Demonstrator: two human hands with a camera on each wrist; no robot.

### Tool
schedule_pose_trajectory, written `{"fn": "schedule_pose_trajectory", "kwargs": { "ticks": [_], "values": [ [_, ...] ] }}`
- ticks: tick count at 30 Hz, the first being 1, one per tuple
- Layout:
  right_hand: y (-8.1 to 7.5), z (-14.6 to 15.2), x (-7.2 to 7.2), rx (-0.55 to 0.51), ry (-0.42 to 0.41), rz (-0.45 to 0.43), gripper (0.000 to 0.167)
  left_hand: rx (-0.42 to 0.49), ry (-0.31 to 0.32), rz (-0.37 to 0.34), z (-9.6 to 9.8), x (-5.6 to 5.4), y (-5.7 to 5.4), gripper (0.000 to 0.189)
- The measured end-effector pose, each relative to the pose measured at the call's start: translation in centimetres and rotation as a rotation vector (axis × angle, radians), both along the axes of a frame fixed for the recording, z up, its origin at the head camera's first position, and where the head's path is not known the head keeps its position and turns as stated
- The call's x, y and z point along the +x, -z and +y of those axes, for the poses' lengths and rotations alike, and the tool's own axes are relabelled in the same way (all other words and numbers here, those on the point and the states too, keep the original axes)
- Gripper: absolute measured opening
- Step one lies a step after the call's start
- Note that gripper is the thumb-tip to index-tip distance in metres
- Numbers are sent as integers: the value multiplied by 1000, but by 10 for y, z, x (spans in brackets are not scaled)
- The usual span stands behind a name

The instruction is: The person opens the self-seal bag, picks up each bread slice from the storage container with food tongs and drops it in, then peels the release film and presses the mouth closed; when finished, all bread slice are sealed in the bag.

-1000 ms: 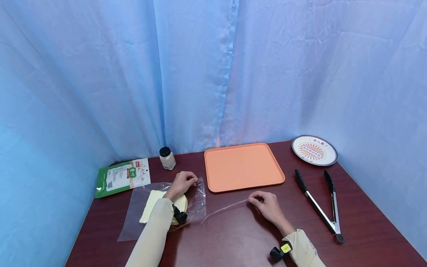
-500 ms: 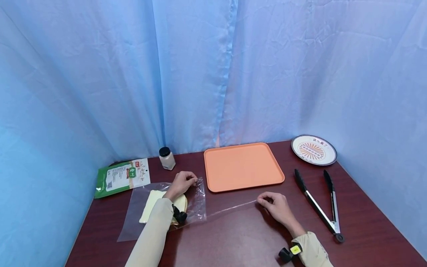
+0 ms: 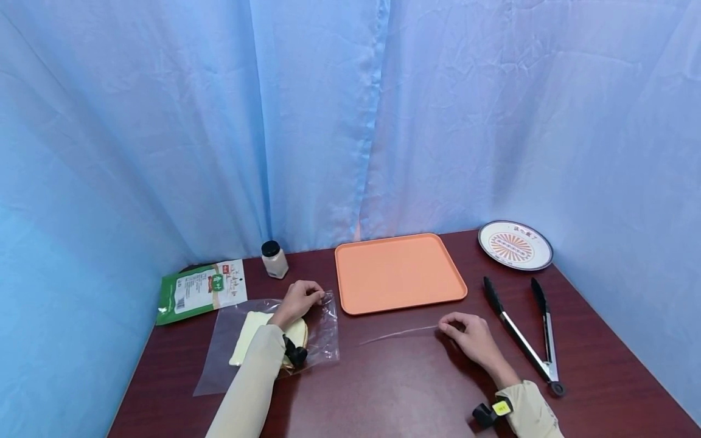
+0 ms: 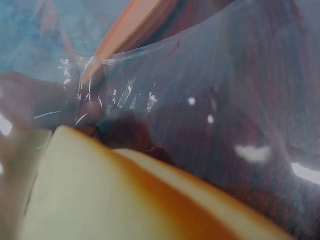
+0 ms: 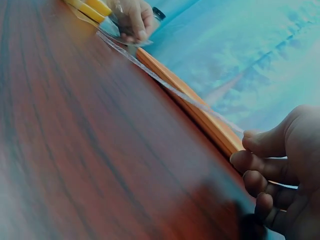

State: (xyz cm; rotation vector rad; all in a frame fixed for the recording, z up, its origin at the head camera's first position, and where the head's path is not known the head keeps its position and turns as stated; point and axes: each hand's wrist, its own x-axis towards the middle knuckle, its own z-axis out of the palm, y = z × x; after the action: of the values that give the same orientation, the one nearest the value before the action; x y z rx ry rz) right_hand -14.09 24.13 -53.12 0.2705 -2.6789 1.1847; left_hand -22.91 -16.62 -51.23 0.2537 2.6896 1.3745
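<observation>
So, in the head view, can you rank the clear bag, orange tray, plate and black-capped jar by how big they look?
1. Clear bag and orange tray: too close to rank, as the left sleeve hides part of the bag.
2. Plate.
3. Black-capped jar, clearly smallest.

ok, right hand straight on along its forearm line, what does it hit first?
Probably the near rim of the orange tray. The right hand, pinching a clear strip, is aimed there; its height is unclear, so it might pass over.

Orange tray (image 3: 400,274), plate (image 3: 515,246), tongs (image 3: 523,342), 1 black-capped, seemingly see-through jar (image 3: 275,263)
</observation>
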Motion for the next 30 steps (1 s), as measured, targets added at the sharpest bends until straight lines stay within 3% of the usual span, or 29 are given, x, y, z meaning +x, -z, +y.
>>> {"fn": "schedule_pose_trajectory", "kwargs": {
  "ticks": [15, 30],
  "values": [
    [-20, 44, -20, 227, 36, -83, 4, 25, -1, 12, -1, -1, 3, 14],
    [-16, 50, -34, 317, 57, -77, 9, 25, 5, 41, -1, -1, 4, 13]
  ]
}}
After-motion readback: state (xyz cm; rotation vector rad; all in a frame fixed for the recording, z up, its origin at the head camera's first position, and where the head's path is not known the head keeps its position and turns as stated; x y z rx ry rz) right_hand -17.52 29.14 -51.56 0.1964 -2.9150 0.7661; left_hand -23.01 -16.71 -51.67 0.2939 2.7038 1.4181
